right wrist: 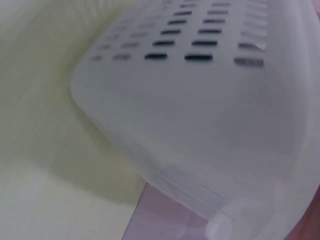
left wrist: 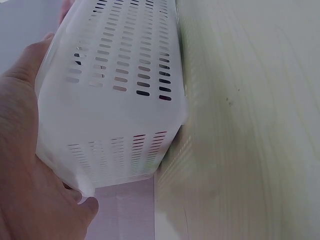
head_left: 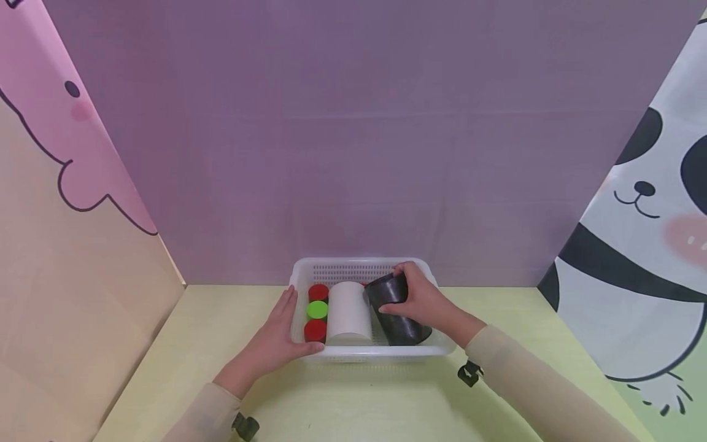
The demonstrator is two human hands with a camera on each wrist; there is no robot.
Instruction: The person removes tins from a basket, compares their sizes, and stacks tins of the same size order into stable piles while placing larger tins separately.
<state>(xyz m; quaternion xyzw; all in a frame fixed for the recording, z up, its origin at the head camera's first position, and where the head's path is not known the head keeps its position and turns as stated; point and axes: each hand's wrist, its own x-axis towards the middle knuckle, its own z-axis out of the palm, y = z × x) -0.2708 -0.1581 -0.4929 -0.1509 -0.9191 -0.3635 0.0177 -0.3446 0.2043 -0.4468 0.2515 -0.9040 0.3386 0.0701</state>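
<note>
A white plastic basket (head_left: 375, 352) with slotted walls stands on the table. My left hand (head_left: 282, 331) rests at its left front corner, fingers straight along the left rim and thumb on the front rim. In the left wrist view, that hand (left wrist: 30, 150) lies against the rim. My right hand (head_left: 425, 301) grips a black cylindrical container (head_left: 400, 319) from the right; the container leans to the left inside the basket. Beside it is a white cylinder (head_left: 350, 313). Only the basket wall (right wrist: 200, 110) shows clearly in the right wrist view.
Along the basket's left side are a red lid (head_left: 318, 293), a green lid (head_left: 317, 310) and another red lid (head_left: 315, 331). A purple backdrop (head_left: 353, 153) rises behind the pale table (head_left: 353, 405). Printed panels flank both sides, one with a panda (head_left: 641, 270).
</note>
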